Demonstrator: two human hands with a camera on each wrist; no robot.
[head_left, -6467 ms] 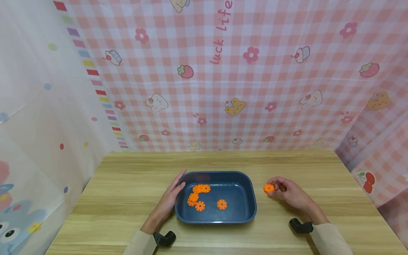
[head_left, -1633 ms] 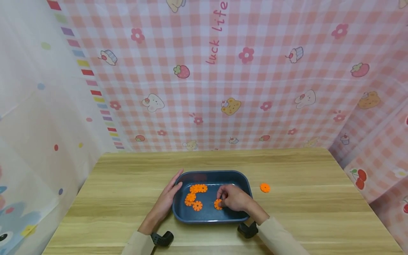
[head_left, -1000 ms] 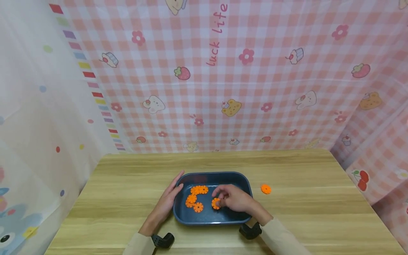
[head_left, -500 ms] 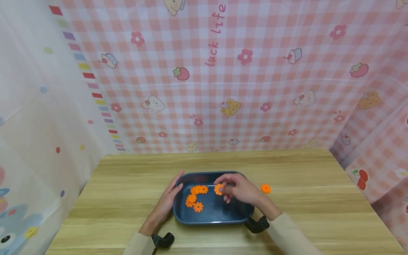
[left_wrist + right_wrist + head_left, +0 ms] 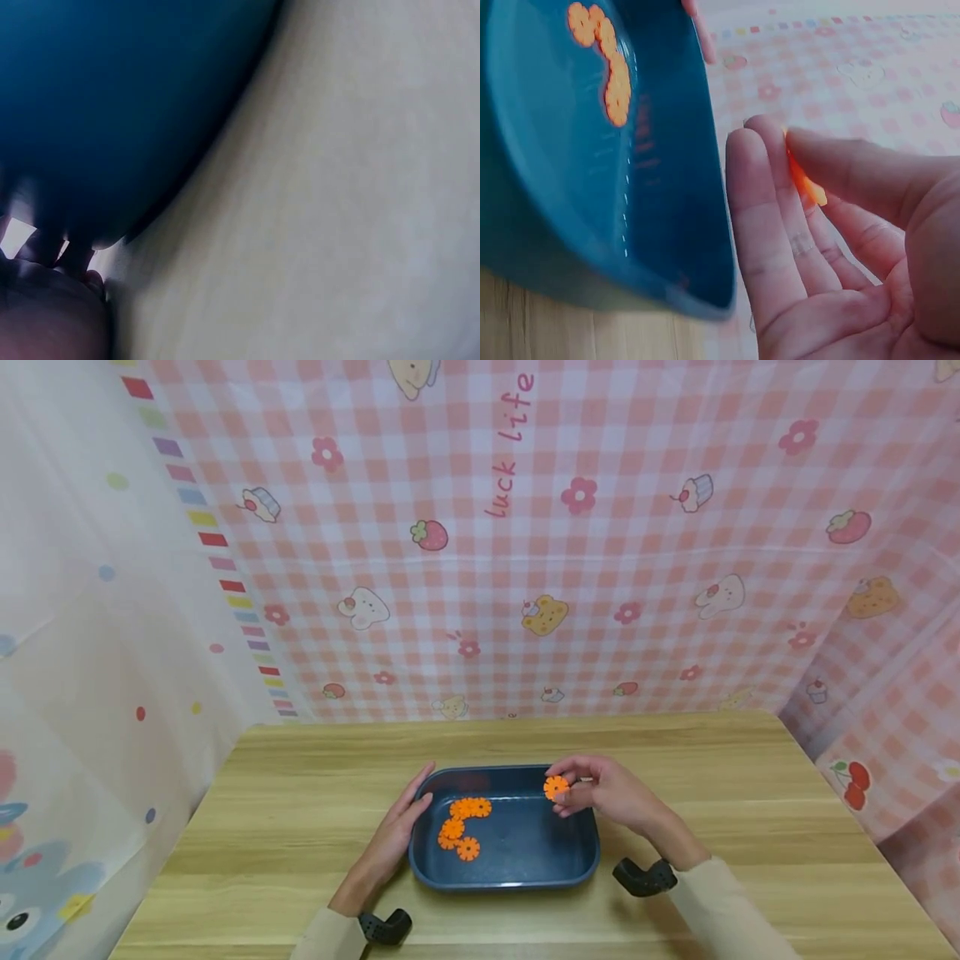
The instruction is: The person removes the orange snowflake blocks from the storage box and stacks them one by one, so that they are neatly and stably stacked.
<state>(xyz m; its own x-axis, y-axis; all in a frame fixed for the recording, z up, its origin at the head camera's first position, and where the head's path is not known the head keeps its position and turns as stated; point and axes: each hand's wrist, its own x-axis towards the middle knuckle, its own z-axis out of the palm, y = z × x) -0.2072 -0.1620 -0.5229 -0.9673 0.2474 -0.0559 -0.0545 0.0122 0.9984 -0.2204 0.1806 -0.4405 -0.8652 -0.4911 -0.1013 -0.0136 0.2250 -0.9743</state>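
My right hand [image 5: 611, 789] pinches an orange notched plastic disc [image 5: 557, 788] between thumb and fingertips, above the far right corner of the dark blue tray [image 5: 517, 885]. In the right wrist view the disc [image 5: 808, 182] shows edge-on, tilted behind the thumb, close to the tray's wall [image 5: 705, 247]. My left hand [image 5: 393, 827] rests along the tray's left side, its fingers extended and the thumb at the rim. Several like orange discs [image 5: 453, 828] lie in a curved, overlapping row on the left part of the tray floor.
The tray stands on a wood-grain table [image 5: 315, 793]. Behind the table hangs a pink checked curtain [image 5: 480, 610], with a pale dotted one [image 5: 112, 635] at the left. The disc seen earlier on the table right of the tray is hidden by my right hand.
My right hand has picked up the disc from the right part of the tray floor and moved it up and right, toward the far right rim. The left hand stays at the tray.
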